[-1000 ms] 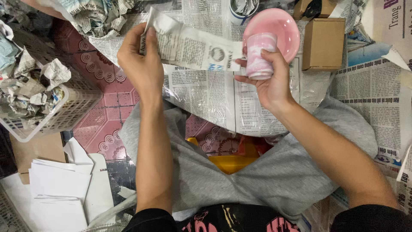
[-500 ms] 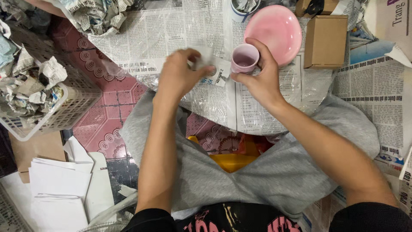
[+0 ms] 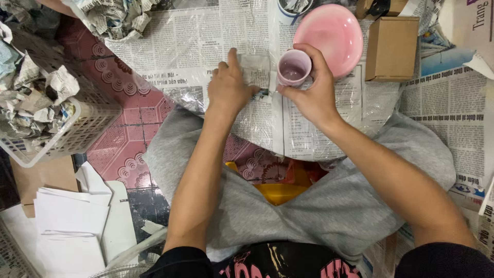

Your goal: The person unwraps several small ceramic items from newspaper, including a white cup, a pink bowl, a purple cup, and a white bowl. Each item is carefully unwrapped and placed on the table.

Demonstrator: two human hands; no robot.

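Newspaper-covered floor (image 3: 453, 108) under work area. Right hand (image 3: 309, 95) grips one small pink ceramic cup (image 3: 293, 68), upright, mouth up. Left hand (image 3: 229, 87) flat, fingers spread narrow, pressing one folded newspaper strip (image 3: 254, 69) just left of cup. One pink ceramic saucer (image 3: 329, 33) behind cup; one brown cardboard box (image 3: 392, 48) beside saucer.

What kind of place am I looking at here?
Probably a home floor used as a packing spot: newspaper sheets spread over patterned tiles, a basket of crumpled paper, a small cardboard box, and a pink cup in hand.
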